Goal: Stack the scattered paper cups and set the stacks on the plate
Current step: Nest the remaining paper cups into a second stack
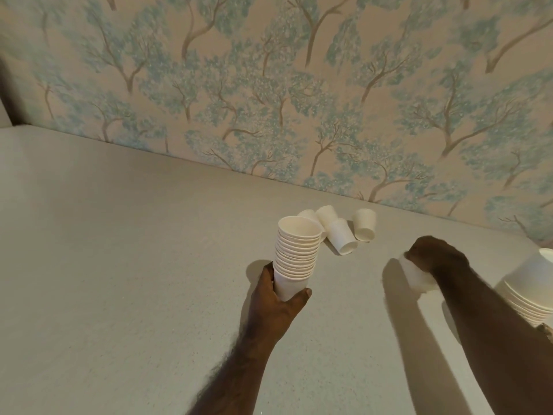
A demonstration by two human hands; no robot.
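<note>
Our left hand point(279, 298) grips a tall stack of nested paper cups point(294, 259) by its lowest cup, fingers curled behind it and thumb pressed on the front, the stack held upright above the grey worktop point(119, 265). Just beyond it, four loose cups point(344, 232) lie on their sides near the tree-patterned wall point(269, 85). Our right hand point(434, 259) is curled over a single cup point(417, 280), blurred, so we cannot tell exactly how the fingers lie. At the right edge stands another stack point(535, 292); what it rests on is cut off.
</note>
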